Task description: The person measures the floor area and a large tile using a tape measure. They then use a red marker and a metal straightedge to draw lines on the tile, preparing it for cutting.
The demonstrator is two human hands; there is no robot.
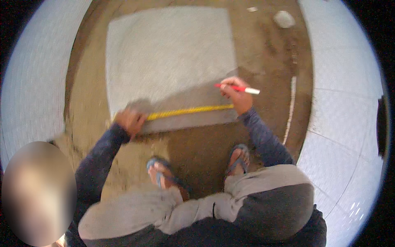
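A large pale grey tile lies on the brown, sandy ground before me. The yellow tape measure blade stretches across its near part, from my left hand to beneath my right wrist. My left hand is closed on the tape's left end at the tile's near left corner; what lies under its fingers is hidden. Above the tile's right edge, my right hand grips a red marker with a white end, held sideways with its red tip pointing left. The picture is somewhat blurred.
Laid white tiles border the ground on the right, and more pale tiles on the left. A whitish lump lies at the far right. My sandalled feet stand near the tile. Another person's blurred head is at lower left.
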